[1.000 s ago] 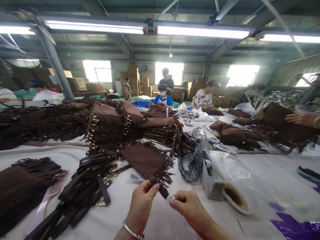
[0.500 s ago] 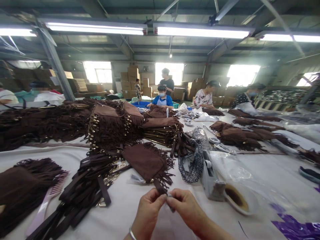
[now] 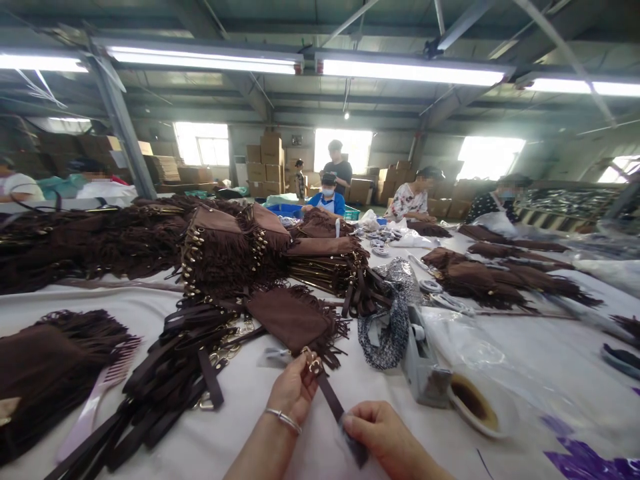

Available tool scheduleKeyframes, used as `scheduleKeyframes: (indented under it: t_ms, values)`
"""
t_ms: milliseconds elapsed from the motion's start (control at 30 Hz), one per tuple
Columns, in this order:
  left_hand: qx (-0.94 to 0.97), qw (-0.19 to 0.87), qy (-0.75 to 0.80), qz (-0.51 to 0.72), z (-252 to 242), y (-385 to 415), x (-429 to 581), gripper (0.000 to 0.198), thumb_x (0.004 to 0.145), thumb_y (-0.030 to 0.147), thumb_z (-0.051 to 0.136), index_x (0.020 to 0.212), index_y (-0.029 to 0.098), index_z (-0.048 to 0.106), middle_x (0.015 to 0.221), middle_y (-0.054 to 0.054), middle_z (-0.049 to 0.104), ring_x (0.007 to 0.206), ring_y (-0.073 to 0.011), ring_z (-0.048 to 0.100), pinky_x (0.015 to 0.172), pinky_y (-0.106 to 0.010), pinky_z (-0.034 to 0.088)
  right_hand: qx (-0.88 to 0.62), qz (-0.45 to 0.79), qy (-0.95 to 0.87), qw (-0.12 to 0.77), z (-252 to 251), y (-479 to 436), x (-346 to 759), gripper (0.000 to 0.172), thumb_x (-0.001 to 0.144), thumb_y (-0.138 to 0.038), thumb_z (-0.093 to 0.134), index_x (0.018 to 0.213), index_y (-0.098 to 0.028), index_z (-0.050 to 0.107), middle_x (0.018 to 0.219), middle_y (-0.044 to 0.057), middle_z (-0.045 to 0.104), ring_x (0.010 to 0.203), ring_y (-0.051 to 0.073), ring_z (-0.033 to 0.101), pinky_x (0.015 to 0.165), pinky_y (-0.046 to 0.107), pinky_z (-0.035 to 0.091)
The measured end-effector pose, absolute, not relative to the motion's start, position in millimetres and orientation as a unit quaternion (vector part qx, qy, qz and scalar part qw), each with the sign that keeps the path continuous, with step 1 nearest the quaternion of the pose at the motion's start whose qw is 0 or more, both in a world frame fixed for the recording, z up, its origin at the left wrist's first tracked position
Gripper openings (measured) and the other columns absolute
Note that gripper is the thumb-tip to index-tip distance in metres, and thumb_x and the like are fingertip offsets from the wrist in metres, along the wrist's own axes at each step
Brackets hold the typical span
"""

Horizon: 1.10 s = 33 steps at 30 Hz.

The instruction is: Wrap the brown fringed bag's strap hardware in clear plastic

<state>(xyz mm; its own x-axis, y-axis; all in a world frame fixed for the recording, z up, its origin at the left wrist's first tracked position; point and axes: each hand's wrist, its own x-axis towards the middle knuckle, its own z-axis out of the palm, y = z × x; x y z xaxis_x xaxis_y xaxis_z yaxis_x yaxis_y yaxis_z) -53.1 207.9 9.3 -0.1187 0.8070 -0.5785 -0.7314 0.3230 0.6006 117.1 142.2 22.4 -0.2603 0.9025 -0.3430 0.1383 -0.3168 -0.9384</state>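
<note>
A dark brown strap [image 3: 331,398] runs diagonally between my two hands in front of me. My left hand [image 3: 294,390] is closed at its upper end, fingers pinching by the gold metal clasp [image 3: 314,362]. Lower down, my right hand [image 3: 376,432] pinches the strap near its free end, where a greyish, see-through patch shows, too blurred to name. Just beyond my left fingers lies a brown fringed bag [image 3: 295,317], flat on the white table, its lower corner close to the clasp.
Dark straps [image 3: 163,393] heap on the left beside a pink comb [image 3: 103,393] and another fringed bag [image 3: 45,367]. Bags are stacked [image 3: 220,243] behind. To the right stand a grey tape dispenser [image 3: 425,373] and a tape roll [image 3: 473,405]. Several people work across the table.
My hands have moved apart. The left has gone up to the clasp and the right down along the strap, which now stretches between them. The view has shifted slightly.
</note>
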Motion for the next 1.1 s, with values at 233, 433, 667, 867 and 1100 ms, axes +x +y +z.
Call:
scheduleKeyframes:
  t_ms: [233, 433, 667, 867, 1100]
  values:
    - [0.139, 0.648, 0.493, 0.564, 20.9, 192.5, -61.9, 0.009, 0.074, 0.019, 0.072, 0.08, 0.016, 0.066, 0.078, -0.003, 0.07, 0.068, -0.0113, 0.065, 0.062, -0.021, 0.049, -0.548, 0.533, -0.561, 0.316, 31.9, 170.2, 103.8, 0.037, 0.072, -0.043, 0.054, 0.046, -0.018, 0.044, 0.048, -0.006, 0.025, 0.049, 0.008, 0.023, 0.048, 0.027, 0.014]
    - [0.168, 0.646, 0.514, 0.539, 26.2, 185.2, -76.1, 0.02, 0.067, 0.026, 0.076, 0.081, 0.016, 0.067, 0.075, -0.002, 0.068, 0.067, -0.0112, 0.062, 0.064, -0.023, 0.046, -0.517, 0.555, -0.531, 0.377, 31.7, 194.3, 71.4, 0.04, 0.068, -0.047, 0.06, 0.046, -0.018, 0.044, 0.047, -0.005, 0.031, 0.051, 0.009, 0.025, 0.048, 0.026, 0.016]
    - [0.187, 0.648, 0.506, 0.538, 25.0, 185.9, -89.3, 0.028, 0.062, 0.033, 0.08, 0.08, 0.017, 0.067, 0.074, 0.001, 0.067, 0.066, -0.0101, 0.059, 0.064, -0.023, 0.045, -0.472, 0.653, -0.452, 0.382, 16.4, 195.2, 51.0, 0.041, 0.067, -0.054, 0.063, 0.057, -0.017, 0.049, 0.046, -0.007, 0.036, 0.045, 0.007, 0.028, 0.045, 0.024, 0.018]
    - [0.215, 0.66, 0.515, 0.504, 12.9, 177.0, -74.8, 0.035, 0.058, 0.041, 0.082, 0.077, 0.015, 0.068, 0.074, -0.002, 0.066, 0.068, -0.0119, 0.058, 0.06, -0.023, 0.041, -0.486, 0.639, -0.422, 0.421, 13.8, 215.1, 40.9, 0.035, 0.061, -0.046, 0.068, 0.054, -0.016, 0.052, 0.046, -0.005, 0.046, 0.044, 0.008, 0.037, 0.045, 0.024, 0.026]
    - [0.287, 0.667, 0.478, 0.494, 13.8, 171.7, -84.7, 0.04, 0.062, 0.047, 0.078, 0.087, 0.018, 0.07, 0.078, -0.001, 0.065, 0.071, -0.0153, 0.057, 0.058, -0.024, 0.04, -0.479, 0.645, -0.416, 0.426, 7.9, 223.8, 33.7, 0.036, 0.061, -0.05, 0.067, 0.062, -0.015, 0.057, 0.051, -0.003, 0.053, 0.046, 0.01, 0.046, 0.048, 0.025, 0.036]
